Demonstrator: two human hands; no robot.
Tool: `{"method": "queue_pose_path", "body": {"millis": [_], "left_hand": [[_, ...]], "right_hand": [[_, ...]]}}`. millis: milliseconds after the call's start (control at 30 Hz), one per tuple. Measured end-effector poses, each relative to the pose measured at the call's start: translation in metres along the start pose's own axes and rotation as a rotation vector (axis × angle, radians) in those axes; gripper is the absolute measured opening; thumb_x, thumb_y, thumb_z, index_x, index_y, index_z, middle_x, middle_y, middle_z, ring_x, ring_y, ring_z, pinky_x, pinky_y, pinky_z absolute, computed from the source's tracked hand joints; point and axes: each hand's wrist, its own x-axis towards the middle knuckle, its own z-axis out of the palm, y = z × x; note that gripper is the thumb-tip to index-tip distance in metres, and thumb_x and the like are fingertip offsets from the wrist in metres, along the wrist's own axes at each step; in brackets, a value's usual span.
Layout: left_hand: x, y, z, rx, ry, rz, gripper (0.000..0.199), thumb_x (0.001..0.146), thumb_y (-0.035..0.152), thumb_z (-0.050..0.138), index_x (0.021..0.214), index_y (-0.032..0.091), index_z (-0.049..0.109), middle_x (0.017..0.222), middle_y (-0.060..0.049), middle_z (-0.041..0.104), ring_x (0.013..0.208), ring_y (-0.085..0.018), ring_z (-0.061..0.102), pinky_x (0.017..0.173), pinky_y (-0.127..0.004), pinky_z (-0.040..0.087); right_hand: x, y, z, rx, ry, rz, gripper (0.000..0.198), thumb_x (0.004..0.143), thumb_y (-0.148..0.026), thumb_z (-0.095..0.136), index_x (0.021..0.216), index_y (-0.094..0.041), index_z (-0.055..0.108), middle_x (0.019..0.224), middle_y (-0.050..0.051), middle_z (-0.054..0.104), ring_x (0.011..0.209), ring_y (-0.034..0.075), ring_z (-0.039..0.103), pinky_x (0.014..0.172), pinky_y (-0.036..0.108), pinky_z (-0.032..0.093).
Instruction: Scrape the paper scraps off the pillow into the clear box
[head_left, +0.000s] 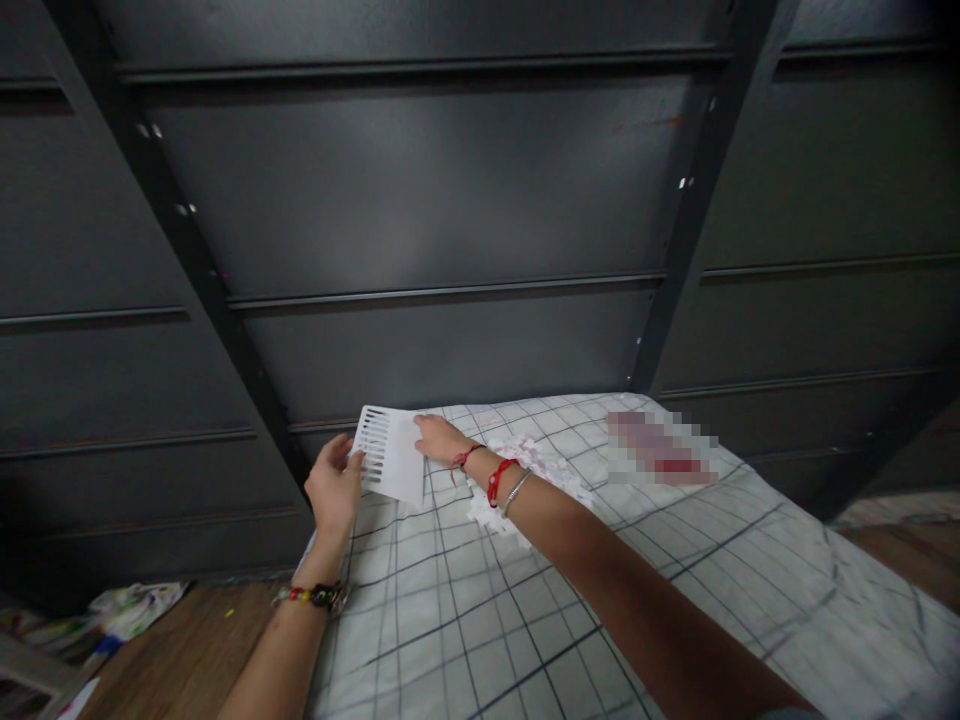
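Here's the pale checked cloth (465,640), biggest thing going, and at its far left edge the white sheet (406,470): thin, plain on one half, combed with a row of slots on the other. The left hand (334,490) pinches the slotted side, the right hand (444,438) grips the upper right edge. Left fingertips cover some slot ends; smallest, white scraps (487,512) disappear behind the right forearm (600,560), shapes too blurred to read.

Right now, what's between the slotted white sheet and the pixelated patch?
Head view: right hand on the sheet, then white scraps on gridded cloth, partly hidden by the forearm.
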Motion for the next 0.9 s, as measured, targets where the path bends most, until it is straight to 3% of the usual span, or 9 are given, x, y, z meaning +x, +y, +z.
{"method": "queue_pose_path", "body": {"millis": [133,233,367,433,533,633,733,833,900], "left_hand": [[-0.006,0.008,0.001,-0.151,0.059,0.112,0.037,0.081,0.031,0.054,0.114,0.014,0.058,0.111,-0.011,0.068,0.093,-0.019,0.067,0.085,-0.033,0.054],[-0.012,0.016,0.000,-0.211,0.070,0.212,0.040,0.082,0.040,0.053,0.112,0.015,0.060,0.110,-0.010,0.069,0.094,-0.019,0.067,0.085,-0.034,0.054],[-0.021,0.028,-0.003,-0.211,0.087,0.346,0.040,0.083,0.044,0.052,0.111,0.017,0.061,0.108,-0.008,0.069,0.097,-0.020,0.066,0.089,-0.036,0.052],[-0.027,0.035,-0.005,-0.181,0.087,0.411,0.036,0.083,0.044,0.053,0.107,0.019,0.064,0.107,-0.007,0.070,0.098,-0.020,0.065,0.091,-0.037,0.050],[-0.034,0.045,-0.006,-0.135,0.068,0.492,0.031,0.084,0.043,0.052,0.101,0.020,0.065,0.102,-0.005,0.071,0.097,-0.021,0.065,0.092,-0.038,0.048],[-0.039,0.050,-0.004,-0.100,0.036,0.536,0.029,0.083,0.045,0.053,0.094,0.020,0.066,0.096,-0.005,0.072,0.092,-0.021,0.065,0.089,-0.038,0.049],[-0.041,0.050,0.000,-0.076,-0.013,0.550,0.033,0.081,0.048,0.054,0.094,0.019,0.064,0.093,-0.006,0.072,0.081,-0.020,0.067,0.077,-0.034,0.054],[-0.041,0.051,0.004,-0.075,-0.086,0.567,0.039,0.080,0.052,0.054,0.095,0.018,0.063,0.086,-0.005,0.072,0.069,-0.018,0.067,0.060,-0.028,0.054],[-0.042,0.054,0.006,-0.085,-0.148,0.598,0.038,0.079,0.055,0.053,0.084,0.019,0.063,0.075,-0.003,0.070,0.064,-0.017,0.066,0.055,-0.025,0.052]], "right_hand": [[-0.005,0.009,-0.022,0.022,0.205,-0.090,0.037,0.088,-0.039,0.054,0.119,-0.017,0.053,0.120,0.008,0.056,0.102,0.019,0.057,0.086,0.042,0.051],[-0.011,0.015,-0.041,0.042,0.260,-0.215,0.041,0.088,-0.037,0.055,0.124,-0.018,0.049,0.128,0.009,0.051,0.110,0.022,0.054,0.091,0.045,0.048],[-0.028,0.015,-0.062,0.062,0.252,-0.334,0.071,0.082,-0.021,0.058,0.143,-0.016,0.022,0.141,0.012,0.039,0.126,0.020,0.041,0.105,0.035,0.038],[-0.039,0.014,-0.070,0.062,0.236,-0.375,0.074,0.082,-0.014,0.054,0.145,-0.017,0.015,0.139,0.011,0.040,0.124,0.017,0.041,0.104,0.029,0.037],[-0.056,0.017,-0.082,0.038,0.205,-0.405,0.059,0.083,-0.008,0.047,0.138,-0.020,0.032,0.126,0.008,0.050,0.113,0.015,0.048,0.097,0.027,0.040],[-0.072,0.025,-0.091,0.007,0.181,-0.392,0.030,0.085,-0.010,0.046,0.113,-0.017,0.054,0.104,0.006,0.059,0.098,0.015,0.053,0.090,0.027,0.041],[-0.092,0.036,-0.099,-0.012,0.183,-0.355,0.014,0.086,-0.013,0.048,0.094,-0.015,0.058,0.094,0.006,0.060,0.089,0.015,0.054,0.083,0.026,0.041],[-0.116,0.045,-0.109,-0.015,0.215,-0.308,0.011,0.087,-0.013,0.047,0.093,-0.015,0.056,0.096,0.006,0.060,0.089,0.014,0.054,0.081,0.025,0.040],[-0.134,0.049,-0.117,-0.015,0.233,-0.279,0.012,0.088,-0.014,0.046,0.094,-0.015,0.056,0.097,0.007,0.060,0.089,0.014,0.054,0.080,0.025,0.040]]}}
